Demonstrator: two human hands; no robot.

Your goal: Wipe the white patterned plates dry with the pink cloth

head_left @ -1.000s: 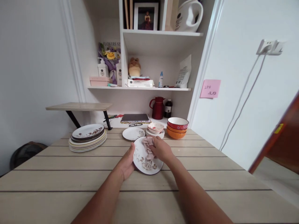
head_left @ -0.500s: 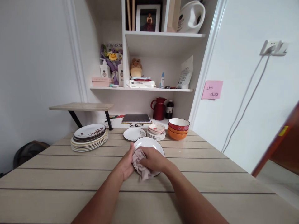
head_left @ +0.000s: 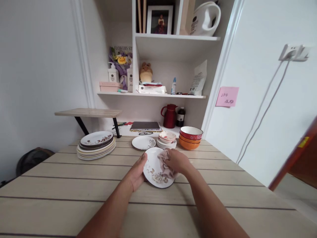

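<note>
The left hand (head_left: 137, 173) grips the plate's (head_left: 154, 170) left rim, tilting its face toward the person, while the right hand (head_left: 178, 161) presses a bunched cloth (head_left: 165, 163) against it.

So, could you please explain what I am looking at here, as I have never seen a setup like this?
There is no machine: a person wears a camera on the head, looking down at their own bare hands. The left hand grips the edge of a round white plate with a flower pattern; the right hand presses a pinkish cloth onto it. Further back on the pale wooden slatted table stand a stack of large plates, a small white plate, small stacked dishes and stacked red and orange bowls.
</note>
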